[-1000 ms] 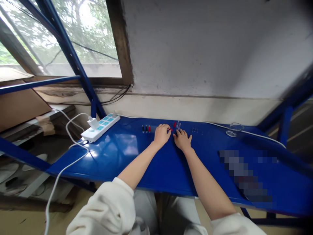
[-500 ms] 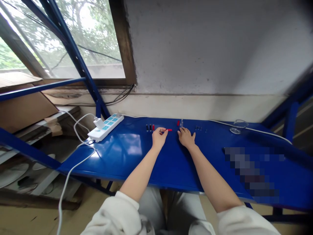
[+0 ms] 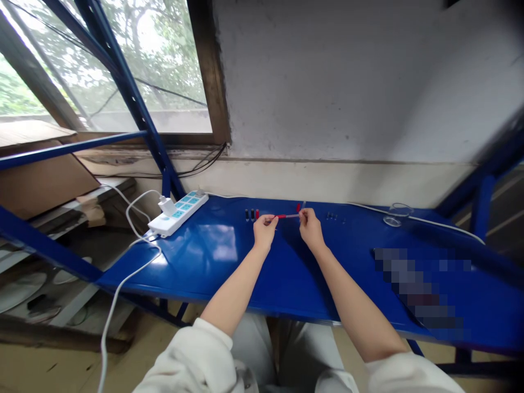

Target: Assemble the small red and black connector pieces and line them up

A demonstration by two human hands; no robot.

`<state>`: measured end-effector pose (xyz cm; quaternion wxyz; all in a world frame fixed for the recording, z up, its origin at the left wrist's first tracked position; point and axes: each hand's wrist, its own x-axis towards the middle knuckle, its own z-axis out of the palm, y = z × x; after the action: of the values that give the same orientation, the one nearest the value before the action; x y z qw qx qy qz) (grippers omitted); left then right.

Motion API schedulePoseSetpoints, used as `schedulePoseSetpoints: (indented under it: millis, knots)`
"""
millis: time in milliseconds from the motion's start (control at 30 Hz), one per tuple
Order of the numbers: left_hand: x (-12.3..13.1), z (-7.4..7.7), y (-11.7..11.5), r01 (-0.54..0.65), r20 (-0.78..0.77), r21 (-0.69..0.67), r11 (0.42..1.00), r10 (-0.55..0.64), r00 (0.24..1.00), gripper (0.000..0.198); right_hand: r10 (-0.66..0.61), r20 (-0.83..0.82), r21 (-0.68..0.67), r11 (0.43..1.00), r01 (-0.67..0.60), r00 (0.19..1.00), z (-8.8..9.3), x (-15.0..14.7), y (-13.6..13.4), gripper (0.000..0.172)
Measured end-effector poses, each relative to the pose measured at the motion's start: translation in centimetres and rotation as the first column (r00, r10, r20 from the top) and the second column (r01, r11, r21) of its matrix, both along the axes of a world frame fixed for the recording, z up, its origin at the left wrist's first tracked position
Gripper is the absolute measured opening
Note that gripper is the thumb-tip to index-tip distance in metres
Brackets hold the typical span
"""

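Over the blue table [image 3: 229,273], my left hand [image 3: 264,232] is closed in a pinch on a slim red tube-shaped piece [image 3: 281,216]. My right hand [image 3: 311,229] pinches a thin clear tube [image 3: 293,215], lined up end to end with the red piece; whether one sits inside the other is too small to tell. Just left of my left hand stand two black cylinders [image 3: 249,214] and a red cylinder [image 3: 257,213]. Behind my right hand are another red piece [image 3: 298,207] and a clear piece [image 3: 303,204], the latter partly hidden.
Several tiny clear parts [image 3: 331,216] lie right of my right hand. A white power strip [image 3: 176,214] with a plugged-in cable is at the left. A clear round object [image 3: 392,220] sits back right, and a blurred-out dark item [image 3: 413,289] at front right. A wall [image 3: 327,180] rises behind.
My right hand has gone from lying spread near the clear pieces to pinching a clear tube, brought against the red piece. My left hand stays nearly in place.
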<state>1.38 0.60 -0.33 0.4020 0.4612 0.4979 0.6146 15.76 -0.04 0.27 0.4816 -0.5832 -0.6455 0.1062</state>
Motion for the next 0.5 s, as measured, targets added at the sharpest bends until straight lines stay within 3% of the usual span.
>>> schedulePoseSetpoints:
  millis: [367, 500]
  knots:
    - [-0.16, 0.24, -0.17, 0.019, 0.034, -0.023, 1.0, -0.018, 0.999, 0.017, 0.056, -0.125, 0.025, 0.998, -0.053, 0.991, -0.39, 0.22, 0.33, 0.017]
    - [0.06, 0.66, -0.78, 0.182, -0.006, -0.042, 0.982, -0.182, 0.983, 0.029, 0.071, -0.182, 0.029, 0.997, -0.067, 0.981, -0.41, 0.17, 0.5, 0.019]
